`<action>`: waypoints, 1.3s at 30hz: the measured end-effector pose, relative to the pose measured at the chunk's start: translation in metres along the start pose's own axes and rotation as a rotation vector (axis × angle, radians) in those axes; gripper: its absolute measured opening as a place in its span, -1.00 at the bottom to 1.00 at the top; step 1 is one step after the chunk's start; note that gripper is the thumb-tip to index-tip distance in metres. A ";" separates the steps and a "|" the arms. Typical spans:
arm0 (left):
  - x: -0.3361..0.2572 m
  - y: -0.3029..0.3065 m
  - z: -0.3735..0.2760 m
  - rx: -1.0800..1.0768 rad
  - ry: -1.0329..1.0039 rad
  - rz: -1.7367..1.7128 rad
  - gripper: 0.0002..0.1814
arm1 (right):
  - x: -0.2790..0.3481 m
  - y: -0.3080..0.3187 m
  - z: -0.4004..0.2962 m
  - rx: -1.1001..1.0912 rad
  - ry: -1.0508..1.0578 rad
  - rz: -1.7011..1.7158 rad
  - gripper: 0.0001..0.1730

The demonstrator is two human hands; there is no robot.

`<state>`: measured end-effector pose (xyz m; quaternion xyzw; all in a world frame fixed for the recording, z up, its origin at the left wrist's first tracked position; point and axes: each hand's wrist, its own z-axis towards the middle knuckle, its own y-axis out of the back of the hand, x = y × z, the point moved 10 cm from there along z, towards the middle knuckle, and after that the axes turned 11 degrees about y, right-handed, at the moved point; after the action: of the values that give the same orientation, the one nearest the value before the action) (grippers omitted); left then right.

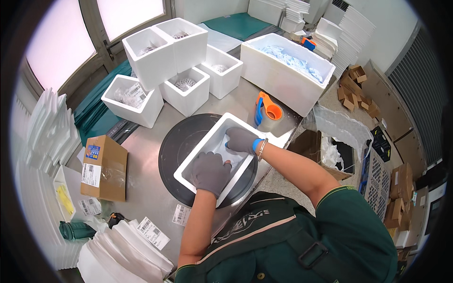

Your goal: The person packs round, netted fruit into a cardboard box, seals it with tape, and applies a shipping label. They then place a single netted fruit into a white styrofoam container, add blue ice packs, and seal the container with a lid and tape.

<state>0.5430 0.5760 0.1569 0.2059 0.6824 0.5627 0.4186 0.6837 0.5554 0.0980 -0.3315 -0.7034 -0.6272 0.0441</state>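
Note:
A white foam box (184,166) sits at a slant on a round black turntable (173,141) on the metal table. Inside it lies a white, sheet-like lining (230,154). My left hand (211,172), in a grey glove, reaches into the near end of the box with its thumb apart. My right hand (241,140), also gloved in grey, is inside towards the far end, its fingers bent down to the lining. Bare fingertip skin shows at the left thumb. Whether either hand pinches the lining is hidden by the gloves.
Several foam boxes (185,97) with wrapped contents are stacked behind. An orange-and-blue tape dispenser (270,111) stands near a large foam box (279,79) of ice packs. Left are a cardboard carton (106,168), foam sheets (124,251) and printed labels (153,233). The table's edge (279,157) runs beside me.

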 end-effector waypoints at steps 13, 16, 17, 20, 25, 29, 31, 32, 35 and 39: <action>-0.003 0.001 0.002 0.098 -0.004 0.014 -0.66 | 0.027 -0.017 -0.017 0.194 0.050 -0.474 -0.59; -0.003 0.007 0.001 0.086 -0.004 -0.043 -0.64 | 0.036 -0.012 -0.015 0.166 0.132 -0.357 -0.64; 0.002 0.007 0.002 0.073 0.011 -0.041 -0.66 | 0.038 -0.014 -0.014 0.204 0.137 -0.270 -0.59; 0.008 0.011 -0.001 0.003 0.006 -0.086 -0.75 | 0.049 0.030 -0.054 -0.029 0.257 0.177 -0.57; -0.014 0.016 -0.002 -0.040 -0.089 -0.129 -0.79 | -0.022 0.152 -0.165 -0.948 0.407 0.139 -0.78; -0.018 0.011 0.000 -0.019 -0.004 -0.129 -0.79 | -0.188 0.192 -0.204 -0.908 0.004 0.062 -0.70; -0.026 0.012 0.003 -0.079 -0.030 -0.153 -0.82 | -0.268 0.198 -0.234 -0.795 -0.204 -0.062 -0.62; -0.024 0.011 0.006 -0.098 -0.031 -0.191 -0.82 | -0.305 0.201 -0.249 -0.698 -0.322 -0.057 -0.58; -0.005 0.016 0.002 -0.295 0.062 -0.181 -0.87 | -0.409 0.211 -0.306 -0.755 -0.400 -0.215 -0.48; -0.126 0.058 -0.014 -0.388 -0.028 -0.216 -0.79 | -0.509 0.245 -0.340 -0.655 -0.479 -0.534 -0.44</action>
<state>0.5918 0.4893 0.2550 0.0552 0.5736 0.6325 0.5175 1.0860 0.0346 0.1349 -0.2710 -0.5198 -0.7111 -0.3882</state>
